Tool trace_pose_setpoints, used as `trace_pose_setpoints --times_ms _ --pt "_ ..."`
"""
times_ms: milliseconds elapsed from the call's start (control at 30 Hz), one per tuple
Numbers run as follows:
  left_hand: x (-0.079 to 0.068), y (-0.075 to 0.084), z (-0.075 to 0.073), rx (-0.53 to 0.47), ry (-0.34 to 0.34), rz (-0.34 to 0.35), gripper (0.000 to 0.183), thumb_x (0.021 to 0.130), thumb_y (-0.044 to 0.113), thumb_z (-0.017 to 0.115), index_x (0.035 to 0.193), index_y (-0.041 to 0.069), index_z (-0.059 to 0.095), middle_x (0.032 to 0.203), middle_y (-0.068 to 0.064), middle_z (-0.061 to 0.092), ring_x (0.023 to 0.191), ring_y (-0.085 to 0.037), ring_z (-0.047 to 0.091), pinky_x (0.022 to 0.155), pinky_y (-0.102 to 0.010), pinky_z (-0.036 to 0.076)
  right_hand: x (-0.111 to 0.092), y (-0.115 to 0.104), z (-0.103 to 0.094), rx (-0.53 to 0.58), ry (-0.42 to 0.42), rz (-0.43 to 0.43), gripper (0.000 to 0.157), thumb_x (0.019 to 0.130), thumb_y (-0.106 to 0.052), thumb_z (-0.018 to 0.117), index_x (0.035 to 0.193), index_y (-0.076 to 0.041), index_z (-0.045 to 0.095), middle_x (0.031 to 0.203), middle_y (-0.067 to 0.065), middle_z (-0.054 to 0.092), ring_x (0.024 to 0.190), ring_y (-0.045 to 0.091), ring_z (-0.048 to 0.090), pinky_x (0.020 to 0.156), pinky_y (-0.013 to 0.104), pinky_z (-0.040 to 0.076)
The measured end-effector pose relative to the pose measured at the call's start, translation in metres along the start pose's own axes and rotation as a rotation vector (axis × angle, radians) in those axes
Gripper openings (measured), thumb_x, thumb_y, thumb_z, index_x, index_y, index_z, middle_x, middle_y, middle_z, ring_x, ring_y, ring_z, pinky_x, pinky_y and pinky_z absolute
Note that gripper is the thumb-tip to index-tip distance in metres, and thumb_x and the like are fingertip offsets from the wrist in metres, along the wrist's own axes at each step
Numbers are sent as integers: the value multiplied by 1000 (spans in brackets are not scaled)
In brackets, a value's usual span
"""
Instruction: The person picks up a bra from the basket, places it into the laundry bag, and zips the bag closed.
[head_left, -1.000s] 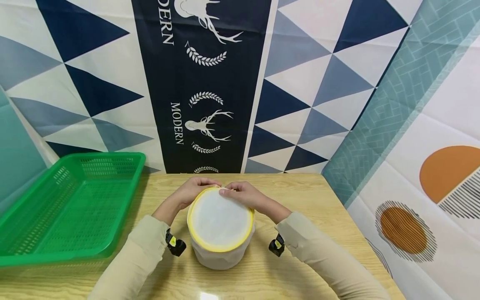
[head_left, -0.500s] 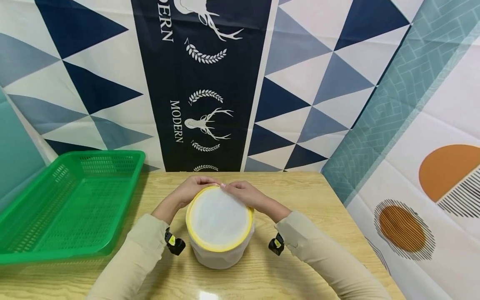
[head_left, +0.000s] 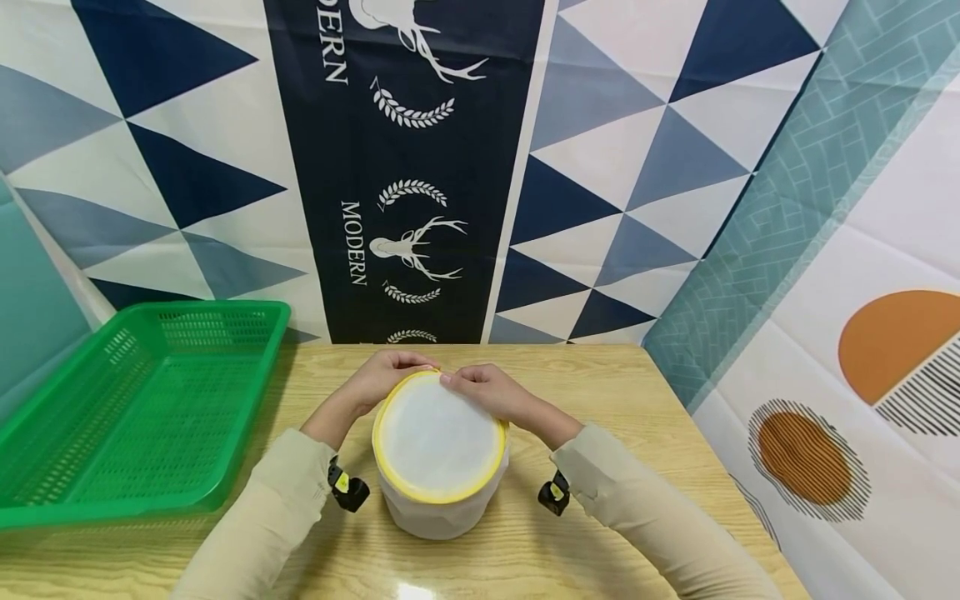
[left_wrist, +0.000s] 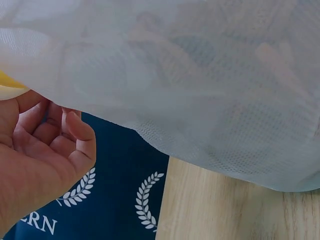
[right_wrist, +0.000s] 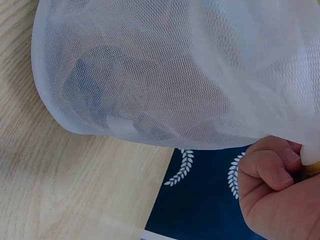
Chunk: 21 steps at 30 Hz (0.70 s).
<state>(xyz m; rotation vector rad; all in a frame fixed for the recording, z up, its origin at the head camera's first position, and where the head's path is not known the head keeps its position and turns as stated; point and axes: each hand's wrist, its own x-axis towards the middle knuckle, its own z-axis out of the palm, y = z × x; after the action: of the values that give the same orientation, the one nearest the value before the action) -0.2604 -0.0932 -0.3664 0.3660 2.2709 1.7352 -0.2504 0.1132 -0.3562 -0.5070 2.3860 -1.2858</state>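
Observation:
A white mesh laundry bag (head_left: 441,437), drum-shaped with yellow trim round its top, stands upright on the wooden table. My left hand (head_left: 386,381) pinches the far left part of the trimmed rim; its fingers curl behind the edge in the left wrist view. Close beside it, my right hand (head_left: 491,392) grips the rim with the thumb over the top and fingers curled below. The right wrist view shows the mesh wall (right_wrist: 140,75) with dim, bluish and pale shapes showing through it. What the fingertips grip at the far rim is partly hidden.
A green plastic basket (head_left: 251,417) with perforated sides stands on the left of the table (head_left: 592,383). Patterned cloth (head_left: 600,208) hangs right behind the table, and another printed cloth (head_left: 825,400) borders the right side. Each wrist carries a small black camera.
My right thumb and fingers have shifted slightly along the far rim, the thumb moving up toward the left fingertips and then back down. The left hand and the bag stay almost in place.

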Motion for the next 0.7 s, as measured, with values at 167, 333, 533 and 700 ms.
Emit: trace_pose_setpoints --times_ms 167,333,533,700 --pt "-1 1 0 16 26 7 26 83 23 61 104 8 64 104 -8 63 86 -12 61 73 -27 51 -1 -1 -1 10 7 -1 41 83 -53 48 91 -16 65 73 4 62 51 13 57 48 29 49" --pt "0 2 1 39 59 13 26 83 26 60 103 8 64 106 -7 62 91 -14 59 75 -26 50 -4 -2 -1 19 16 -8 43 83 -52 48 92 -13 64 71 4 62 50 13 58 48 30 49" --pt "1 1 1 53 101 13 26 84 27 59 102 9 65 108 -6 62 102 -18 55 78 -27 50 -8 -3 -3 29 28 4 40 86 -49 47 93 -12 63 71 5 62 49 15 59 47 30 50" --pt "-1 0 2 31 107 8 27 84 27 59 102 9 65 107 -6 62 99 -17 56 76 -27 50 -8 -1 -2 45 24 3 43 84 -51 48 94 -12 64 73 5 63 51 15 60 48 30 50"
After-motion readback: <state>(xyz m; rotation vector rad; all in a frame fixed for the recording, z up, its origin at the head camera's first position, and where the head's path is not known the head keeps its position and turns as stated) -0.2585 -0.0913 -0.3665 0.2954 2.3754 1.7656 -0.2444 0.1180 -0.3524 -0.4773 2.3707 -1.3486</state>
